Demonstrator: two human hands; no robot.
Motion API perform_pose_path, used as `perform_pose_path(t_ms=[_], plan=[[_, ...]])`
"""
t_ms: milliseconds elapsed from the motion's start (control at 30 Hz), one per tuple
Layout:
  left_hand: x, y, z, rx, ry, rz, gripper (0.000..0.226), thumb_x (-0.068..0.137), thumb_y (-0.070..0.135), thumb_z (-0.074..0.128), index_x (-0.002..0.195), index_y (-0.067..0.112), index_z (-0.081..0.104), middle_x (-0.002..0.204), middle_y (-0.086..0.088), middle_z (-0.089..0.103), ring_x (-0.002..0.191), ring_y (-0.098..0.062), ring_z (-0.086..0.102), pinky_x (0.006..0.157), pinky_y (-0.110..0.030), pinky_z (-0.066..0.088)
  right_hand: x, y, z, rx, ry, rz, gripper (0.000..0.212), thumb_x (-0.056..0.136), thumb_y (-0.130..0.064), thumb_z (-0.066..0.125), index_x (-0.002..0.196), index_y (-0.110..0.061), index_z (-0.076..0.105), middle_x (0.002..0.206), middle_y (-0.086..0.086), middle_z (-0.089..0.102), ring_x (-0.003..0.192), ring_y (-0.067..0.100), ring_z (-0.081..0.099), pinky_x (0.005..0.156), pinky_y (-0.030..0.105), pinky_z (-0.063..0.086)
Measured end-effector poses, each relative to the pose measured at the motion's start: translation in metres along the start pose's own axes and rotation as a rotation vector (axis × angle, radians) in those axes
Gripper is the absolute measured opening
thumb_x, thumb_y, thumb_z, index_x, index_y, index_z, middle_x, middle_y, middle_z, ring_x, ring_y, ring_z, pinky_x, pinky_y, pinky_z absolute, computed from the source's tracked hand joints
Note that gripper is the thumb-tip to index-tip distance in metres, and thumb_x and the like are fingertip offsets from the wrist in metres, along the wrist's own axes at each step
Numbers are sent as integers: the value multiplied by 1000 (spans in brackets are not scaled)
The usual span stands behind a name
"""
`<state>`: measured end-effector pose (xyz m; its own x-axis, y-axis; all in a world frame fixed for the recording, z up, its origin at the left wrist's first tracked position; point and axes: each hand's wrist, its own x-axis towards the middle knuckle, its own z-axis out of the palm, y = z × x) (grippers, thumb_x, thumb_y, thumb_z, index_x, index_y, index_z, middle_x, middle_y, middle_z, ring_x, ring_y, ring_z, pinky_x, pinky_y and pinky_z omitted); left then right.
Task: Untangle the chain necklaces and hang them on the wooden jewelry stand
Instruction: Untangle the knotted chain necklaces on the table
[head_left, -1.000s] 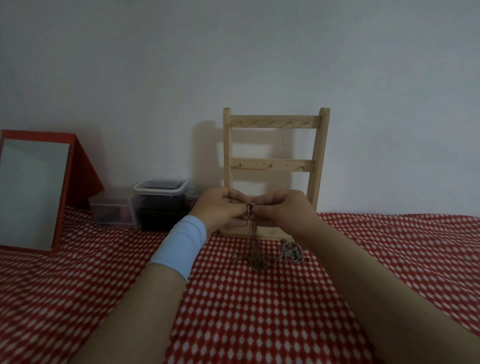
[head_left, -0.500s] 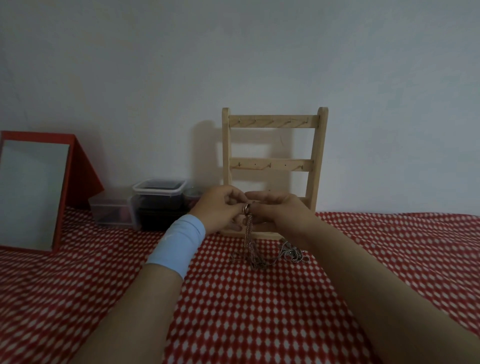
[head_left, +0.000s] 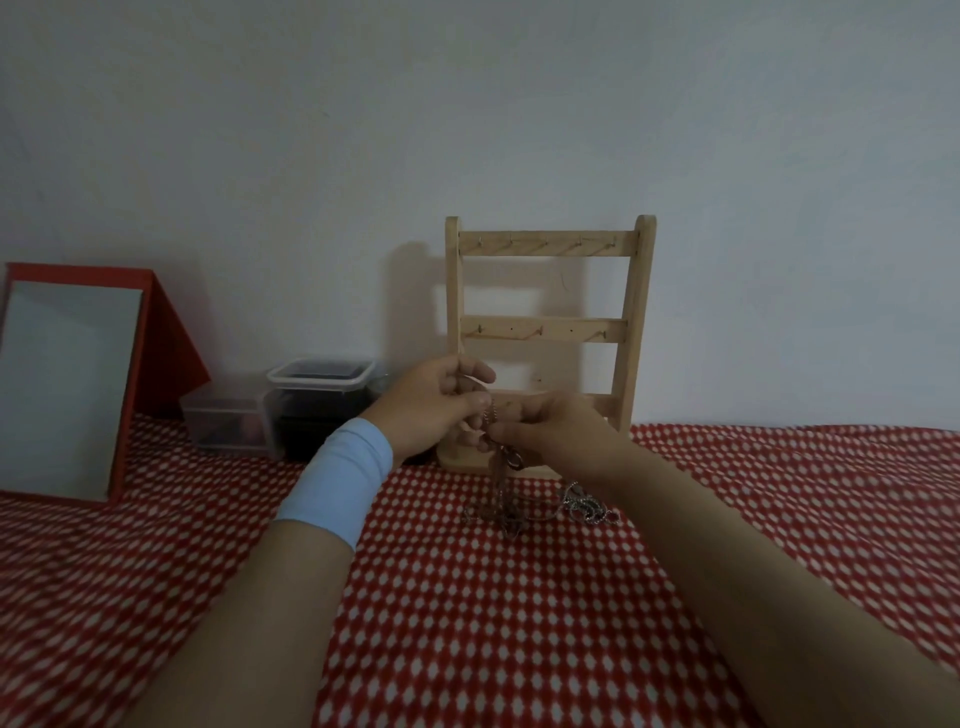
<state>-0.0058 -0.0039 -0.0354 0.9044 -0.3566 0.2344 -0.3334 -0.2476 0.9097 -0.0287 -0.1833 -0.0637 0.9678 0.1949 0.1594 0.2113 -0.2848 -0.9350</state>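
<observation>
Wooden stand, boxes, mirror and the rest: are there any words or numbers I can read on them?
No words or numbers can be read anywhere.
wooden jewelry stand: bare wood, no label.
plastic boxes, red-framed mirror, checked cloth, blue wristband: no writing shows.
chain necklaces: too small and blurred to tell.

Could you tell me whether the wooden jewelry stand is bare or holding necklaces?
Bare: visible hooks on the stand hold nothing.

Single head view; faces forward, downward; close over cloth (head_left: 493, 623).
</observation>
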Motion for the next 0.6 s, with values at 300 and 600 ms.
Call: perform_pose_path(t_ms=[300,600], plan=[[0,-2,8,495,-4,64,49,64,36,86,87,24,45,85,4,54,75,-13,51,65,-27,48,5,-4,1,334,105,207,26,89,-17,75,105,4,74,98,18,77,72,24,72,62,32,64],[4,-4,21,655,22,102,38,64,43,82,84,21,58,81,4,64,76,-14,61,67,-27,51,10,-4,2,551,45,262,29,98,-20,66,116,1,72,108,15,76,91,22,75,70,29,62]])
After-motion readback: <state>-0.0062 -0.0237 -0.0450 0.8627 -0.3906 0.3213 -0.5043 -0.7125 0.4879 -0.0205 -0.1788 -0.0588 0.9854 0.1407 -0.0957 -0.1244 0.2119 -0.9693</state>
